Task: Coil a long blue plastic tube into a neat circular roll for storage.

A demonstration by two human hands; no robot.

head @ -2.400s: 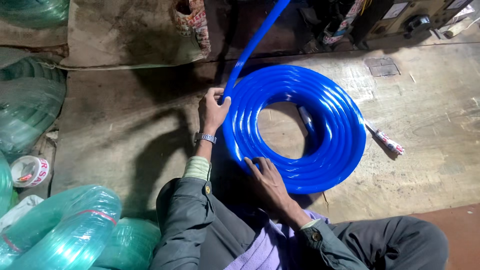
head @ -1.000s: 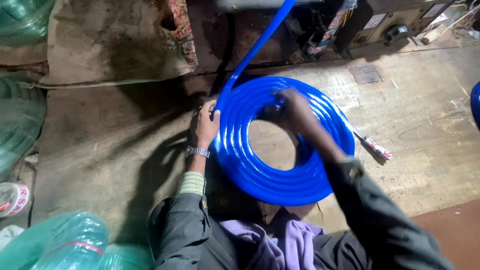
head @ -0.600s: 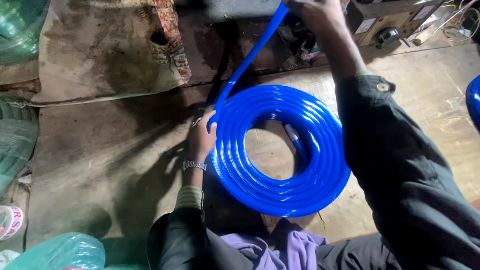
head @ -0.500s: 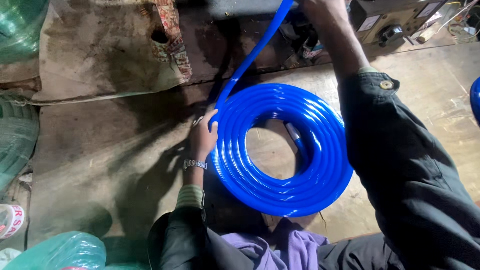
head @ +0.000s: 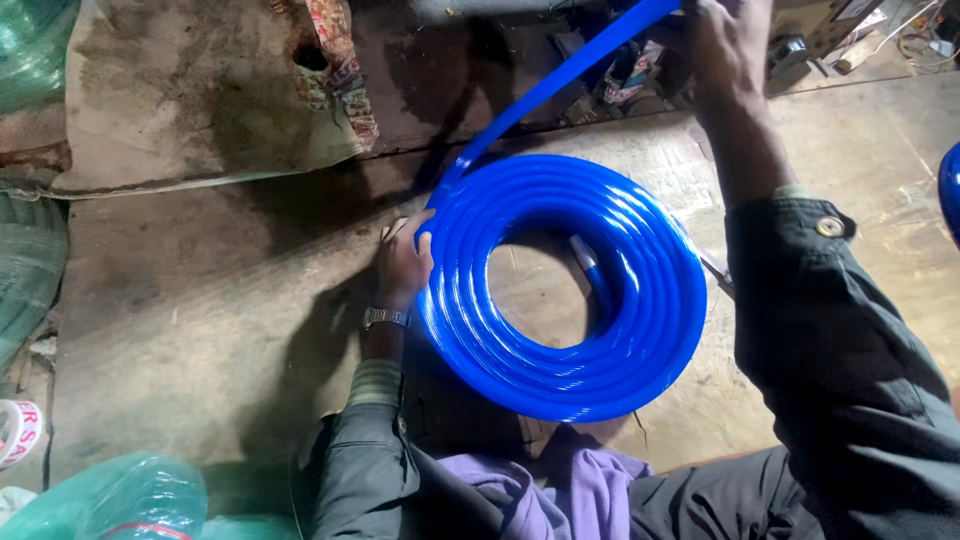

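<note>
Coils of glossy blue plastic hose [head: 560,290] lie flat at the frame's centre on a worn, dusty floor [head: 200,300]. The left hand [head: 402,266] presses the coil's left edge, fingers spread. At top right, the right hand [head: 725,45] is wrapped around the hose's free length. Green hose rolls [head: 110,500] sit lower left; stained sacking [head: 200,90] lies upper left.

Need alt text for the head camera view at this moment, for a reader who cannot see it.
A person's left hand presses the left edge of a blue hose coil lying flat on a worn floor, while the right hand grips the loose hose length running up from it. Green wrapped hose coils sit at bottom left.
</note>
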